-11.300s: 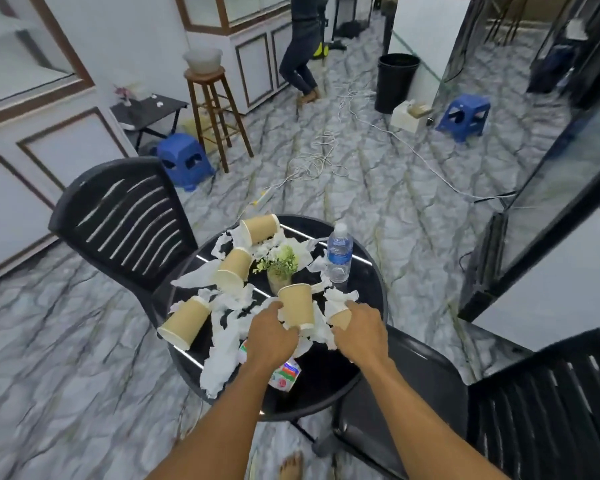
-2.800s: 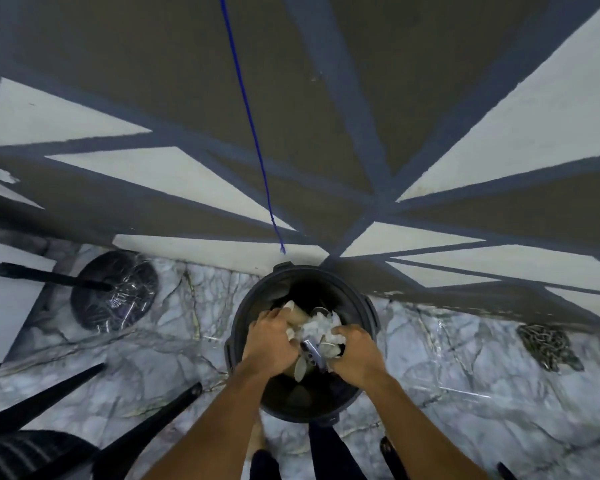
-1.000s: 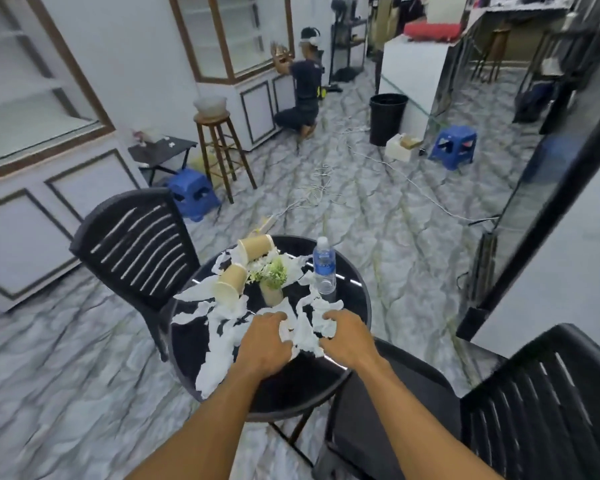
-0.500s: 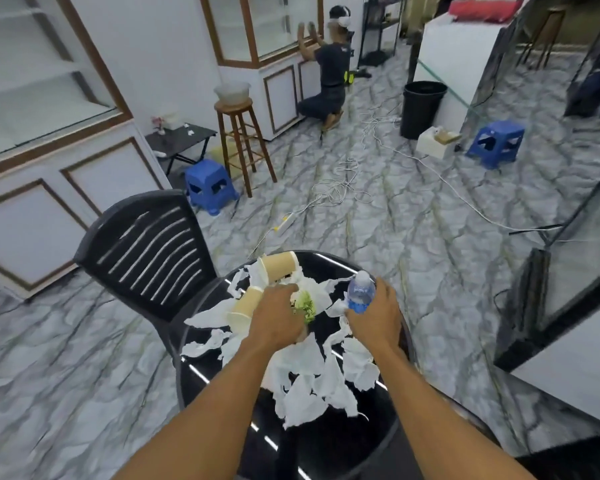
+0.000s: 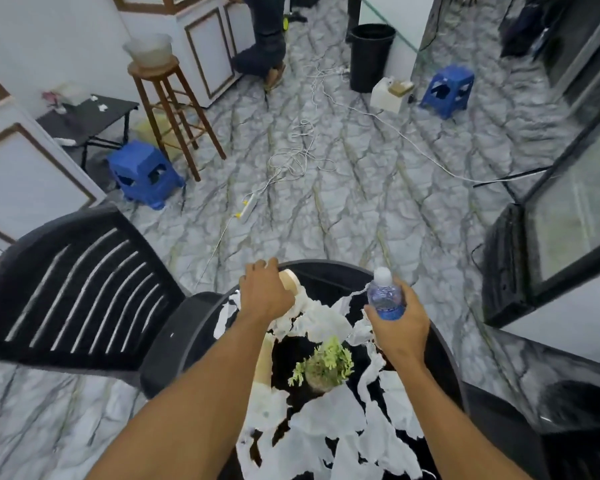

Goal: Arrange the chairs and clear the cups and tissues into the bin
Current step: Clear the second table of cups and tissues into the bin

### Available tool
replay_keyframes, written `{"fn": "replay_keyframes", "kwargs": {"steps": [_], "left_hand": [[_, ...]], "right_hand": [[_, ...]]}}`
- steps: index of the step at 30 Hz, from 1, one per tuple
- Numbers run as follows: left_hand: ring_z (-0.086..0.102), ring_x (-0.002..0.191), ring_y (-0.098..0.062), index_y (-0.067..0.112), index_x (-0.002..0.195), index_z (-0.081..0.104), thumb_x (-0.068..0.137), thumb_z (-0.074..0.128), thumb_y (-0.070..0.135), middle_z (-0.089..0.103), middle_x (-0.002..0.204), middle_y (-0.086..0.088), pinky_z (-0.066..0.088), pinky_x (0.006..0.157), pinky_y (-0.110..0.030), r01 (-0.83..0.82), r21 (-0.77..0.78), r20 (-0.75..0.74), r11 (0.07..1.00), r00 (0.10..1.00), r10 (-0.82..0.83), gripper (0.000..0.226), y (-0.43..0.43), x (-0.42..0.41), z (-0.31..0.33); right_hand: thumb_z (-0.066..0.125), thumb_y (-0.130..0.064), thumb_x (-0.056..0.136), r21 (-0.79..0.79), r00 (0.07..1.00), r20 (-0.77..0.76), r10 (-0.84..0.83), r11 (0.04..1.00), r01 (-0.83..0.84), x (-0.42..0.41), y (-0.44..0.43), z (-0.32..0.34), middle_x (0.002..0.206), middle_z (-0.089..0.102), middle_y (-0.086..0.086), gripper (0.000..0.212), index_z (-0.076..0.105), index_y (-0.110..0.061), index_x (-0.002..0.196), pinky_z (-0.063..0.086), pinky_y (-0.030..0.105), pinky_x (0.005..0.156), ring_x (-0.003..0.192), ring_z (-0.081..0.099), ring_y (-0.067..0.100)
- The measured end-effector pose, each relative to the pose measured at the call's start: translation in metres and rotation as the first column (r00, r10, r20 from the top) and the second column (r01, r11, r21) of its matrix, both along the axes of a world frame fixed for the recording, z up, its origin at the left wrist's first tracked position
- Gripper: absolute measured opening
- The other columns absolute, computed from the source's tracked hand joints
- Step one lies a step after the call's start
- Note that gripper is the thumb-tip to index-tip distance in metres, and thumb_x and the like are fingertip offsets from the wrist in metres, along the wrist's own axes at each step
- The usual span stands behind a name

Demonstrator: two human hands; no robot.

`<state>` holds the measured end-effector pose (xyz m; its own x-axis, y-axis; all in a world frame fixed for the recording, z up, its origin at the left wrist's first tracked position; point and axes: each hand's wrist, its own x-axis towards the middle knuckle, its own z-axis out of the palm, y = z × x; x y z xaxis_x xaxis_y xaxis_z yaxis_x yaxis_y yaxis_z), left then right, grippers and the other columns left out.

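Note:
Torn white tissues (image 5: 326, 424) lie scattered across the round black table (image 5: 444, 355). My left hand (image 5: 264, 292) reaches to the table's far edge and grips a tan paper cup (image 5: 291, 280) lying on its side among tissue. A second tan cup (image 5: 262, 358) shows partly under my left forearm. My right hand (image 5: 397, 327) grips a small water bottle (image 5: 383, 296) with a blue label, lifted a little above the table. A black slatted chair (image 5: 80, 292) stands at the table's left. Another black chair (image 5: 568, 417) sits at the lower right.
A small green potted plant (image 5: 323, 367) stands mid-table. On the marble floor lie white cables (image 5: 302, 147). Further off are a black bin (image 5: 371, 55), two blue stools (image 5: 142, 173) (image 5: 449, 88), a wooden stool (image 5: 174, 109) and a person (image 5: 262, 39).
Since half a second ago my left hand has moved from the nearer cup to the far cup, and my right hand has lifted the bottle. The view has tilted down and closer.

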<state>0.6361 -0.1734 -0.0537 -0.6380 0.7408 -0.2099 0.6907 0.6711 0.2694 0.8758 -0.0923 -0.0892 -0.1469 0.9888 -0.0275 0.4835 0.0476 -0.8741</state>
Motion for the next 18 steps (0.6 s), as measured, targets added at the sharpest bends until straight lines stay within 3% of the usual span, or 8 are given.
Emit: {"fn": "replay_keyframes", "kwargs": {"steps": [3, 6, 8, 13, 18], "left_hand": [[0.036, 0.131, -0.032, 0.018, 0.142, 0.039, 0.078, 0.069, 0.041, 0.046, 0.139, -0.006, 0.035, 0.11, -0.045, 0.025, -0.052, 0.011, 0.998, 1.0, -0.025, 0.075, 0.01, -0.014, -0.021], [0.038, 0.132, -0.032, 0.018, 0.144, 0.036, 0.078, 0.069, 0.043, 0.047, 0.141, -0.007, 0.036, 0.109, -0.048, 0.048, -0.106, 0.012, 0.993, 0.999, -0.047, 0.078, 0.016, -0.021, -0.041], [0.043, 0.128, -0.031, 0.018, 0.14, 0.04, 0.076, 0.069, 0.045, 0.051, 0.137, -0.007, 0.038, 0.107, -0.049, 0.066, -0.132, 0.004, 0.989, 0.998, -0.066, 0.075, 0.016, -0.023, -0.051], [0.053, 0.117, -0.029, 0.019, 0.13, 0.048, 0.07, 0.073, 0.041, 0.061, 0.123, -0.004, 0.047, 0.097, -0.047, 0.073, -0.127, 0.001, 0.989, 0.997, -0.073, 0.069, 0.014, -0.024, -0.059], [0.057, 0.103, -0.03, 0.019, 0.126, 0.049, 0.071, 0.071, 0.038, 0.062, 0.108, -0.006, 0.05, 0.083, -0.043, 0.058, 0.006, -0.047, 0.998, 0.997, -0.058, 0.062, 0.016, -0.018, -0.026]], "right_hand": [[0.087, -0.025, 0.069, 0.017, 0.999, 0.003, -0.044, 0.999, 0.044, 0.0, 0.002, -0.002, 0.108, 0.062, -0.008, 0.064, 0.055, -0.029, 0.124, 0.052, 0.032, 0.084, 0.097, 0.061, 0.016], [0.088, -0.023, 0.067, 0.0, 0.997, -0.02, -0.081, 0.997, 0.081, 0.006, 0.004, -0.005, 0.102, 0.062, -0.017, 0.063, 0.054, -0.037, 0.118, 0.054, 0.029, 0.079, 0.09, 0.063, 0.009], [0.089, -0.026, 0.067, -0.023, 0.997, -0.008, -0.079, 0.997, 0.079, 0.01, 0.004, -0.007, 0.104, 0.064, -0.02, 0.062, 0.053, -0.042, 0.115, 0.055, 0.028, 0.079, 0.093, 0.064, 0.005], [0.091, -0.032, 0.064, -0.085, 0.997, 0.005, -0.071, 0.994, 0.071, 0.017, 0.004, -0.014, 0.114, 0.067, -0.01, 0.073, 0.056, -0.029, 0.127, 0.057, 0.034, 0.089, 0.104, 0.064, 0.006], [0.092, -0.028, 0.063, -0.105, 0.993, -0.076, -0.092, 0.991, 0.084, 0.018, 0.002, 0.005, 0.107, 0.067, -0.012, 0.065, 0.061, -0.028, 0.12, 0.057, 0.027, 0.084, 0.098, 0.063, 0.001]]}}
